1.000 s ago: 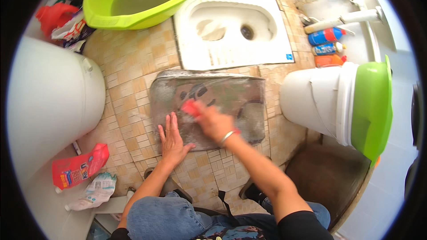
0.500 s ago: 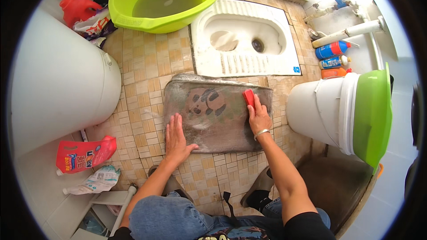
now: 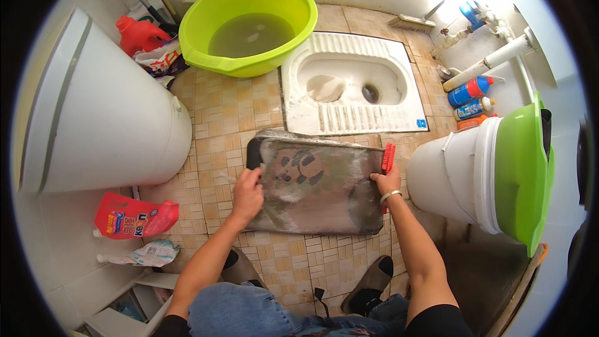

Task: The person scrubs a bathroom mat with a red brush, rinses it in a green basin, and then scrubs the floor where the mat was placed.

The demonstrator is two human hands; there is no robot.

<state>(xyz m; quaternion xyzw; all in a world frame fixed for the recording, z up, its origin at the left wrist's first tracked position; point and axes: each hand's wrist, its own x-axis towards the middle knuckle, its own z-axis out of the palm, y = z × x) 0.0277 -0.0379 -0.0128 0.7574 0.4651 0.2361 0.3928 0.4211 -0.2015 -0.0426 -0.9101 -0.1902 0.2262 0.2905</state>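
A wet, dark floor mat (image 3: 321,203) with a panda picture lies on the tiles, its upper left corner turned up. My left hand (image 3: 249,195) is closed on the mat's left edge. At the opposite edge, my right hand (image 3: 387,182) grips a red scrubbing brush (image 3: 389,157) with its bristles turned sideways. The right thumb and fingers also touch the mat's edge, though how firmly they hold it cannot be made out. Whitish smears, perhaps suds, mark the mat's surface.
Beyond the mat is a white squat toilet (image 3: 409,103). A lime-green basin (image 3: 199,56) of murky water stands far left. A white barrel (image 3: 118,106) and red pouch (image 3: 134,216) flank the left; a white bucket (image 3: 443,168) and green basin (image 3: 527,175) stand right.
My left hand has gone from lying flat on the mat to gripping its left edge. My right hand and the brush have moved from the mat's surface to its right edge.
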